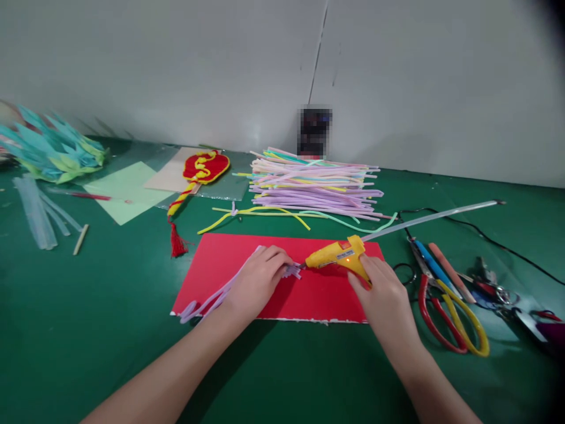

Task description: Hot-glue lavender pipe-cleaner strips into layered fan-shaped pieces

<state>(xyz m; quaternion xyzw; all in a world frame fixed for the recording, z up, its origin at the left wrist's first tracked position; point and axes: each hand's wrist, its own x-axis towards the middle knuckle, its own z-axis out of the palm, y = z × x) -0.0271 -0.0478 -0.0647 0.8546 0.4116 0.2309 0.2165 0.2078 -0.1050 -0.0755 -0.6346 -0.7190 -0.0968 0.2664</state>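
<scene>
My left hand (pixel 258 280) is closed around a bundle of light purple pipe cleaners (pixel 214 299), whose ends stick out past my fingertips over a red board (pixel 324 300). At the lower left of the board the bundle ends in bent loops. My right hand (pixel 384 288) grips the handle of a yellow hot glue gun (pixel 338 254). Its nozzle points left and sits at or very near the purple ends; whether it touches them I cannot tell. From the gun's back, a long clear glue stick (pixel 436 219) extends to the upper right.
Behind the board lies a pile of pastel pipe cleaners (pixel 315 191). A red-and-yellow fan-shaped ornament (pixel 206 168) with a tassel lies left of it. Scissors (pixel 454 318) and small tools are at right. Spare glue sticks (pixel 37 215) and teal-green leafy craft pieces (pixel 57 150) lie far left.
</scene>
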